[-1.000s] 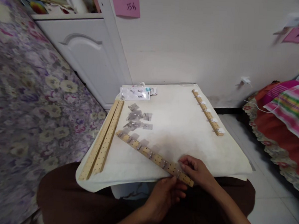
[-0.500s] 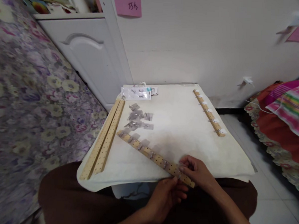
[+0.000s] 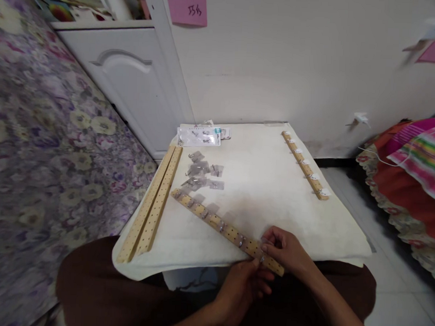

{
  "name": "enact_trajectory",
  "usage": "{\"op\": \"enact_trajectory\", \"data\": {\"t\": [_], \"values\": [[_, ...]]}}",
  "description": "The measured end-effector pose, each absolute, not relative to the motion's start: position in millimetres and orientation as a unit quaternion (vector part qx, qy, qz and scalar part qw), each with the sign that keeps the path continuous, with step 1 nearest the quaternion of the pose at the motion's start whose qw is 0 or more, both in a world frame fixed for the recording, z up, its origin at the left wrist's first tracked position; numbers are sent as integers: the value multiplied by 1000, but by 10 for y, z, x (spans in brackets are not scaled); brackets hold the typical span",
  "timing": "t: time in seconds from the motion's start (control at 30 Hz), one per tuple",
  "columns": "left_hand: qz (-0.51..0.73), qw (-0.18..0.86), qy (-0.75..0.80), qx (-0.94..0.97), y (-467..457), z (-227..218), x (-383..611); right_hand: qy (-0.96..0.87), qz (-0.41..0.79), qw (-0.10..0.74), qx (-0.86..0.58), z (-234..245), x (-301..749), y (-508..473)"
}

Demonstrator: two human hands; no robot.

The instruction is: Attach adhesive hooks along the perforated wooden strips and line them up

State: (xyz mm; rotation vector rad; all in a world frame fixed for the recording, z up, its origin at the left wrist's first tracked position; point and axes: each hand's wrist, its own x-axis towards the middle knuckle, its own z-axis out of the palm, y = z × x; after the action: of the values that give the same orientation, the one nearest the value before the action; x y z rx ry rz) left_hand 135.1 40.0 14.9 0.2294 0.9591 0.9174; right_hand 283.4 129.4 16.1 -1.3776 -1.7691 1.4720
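Note:
A perforated wooden strip [image 3: 232,233] lies slantwise at the table's front, its near end jutting past the edge. Several metal hooks with clear adhesive pads are spaced along it. My left hand [image 3: 243,283] is closed on the strip's near end from below, thumb close to the last hook [image 3: 262,259]. At the strip's far side, my right hand [image 3: 284,247] pinches its edge beside that hook, thumb and index together; whether the fingers also grip the clear pad, I cannot tell. More clear-pad hooks [image 3: 198,169] lie loose beyond the strip's far end.
Two bare perforated strips [image 3: 157,203] lie along the table's left side. Another strip with white-backed hooks [image 3: 305,165] rests at the right. Packaged hooks [image 3: 199,136] sit at the back left of the cloth-covered table [image 3: 254,155]. A floral curtain [image 3: 57,150] hangs at left.
Both hands stay at the strip's near end with almost the same grip. The whole view has shifted very slightly; nothing else has visibly moved.

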Motion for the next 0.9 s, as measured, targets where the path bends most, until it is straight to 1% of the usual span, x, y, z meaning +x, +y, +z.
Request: {"op": "enact_trajectory", "data": {"t": [0.4, 0.6, 0.8, 0.9], "values": [[410, 797, 432, 102, 389, 167, 1314, -647, 549, 246, -469, 169, 2880, 1265], [404, 806, 421, 104, 386, 139, 1290, -628, 514, 277, -514, 244, 3118, 1128], [405, 813, 405, 104, 357, 70, 1226, -546, 590, 250, -540, 143, 3319, 761], [408, 812, 406, 98, 333, 69, 1191, -475, 654, 275, -520, 36, 3236, 637]]}}
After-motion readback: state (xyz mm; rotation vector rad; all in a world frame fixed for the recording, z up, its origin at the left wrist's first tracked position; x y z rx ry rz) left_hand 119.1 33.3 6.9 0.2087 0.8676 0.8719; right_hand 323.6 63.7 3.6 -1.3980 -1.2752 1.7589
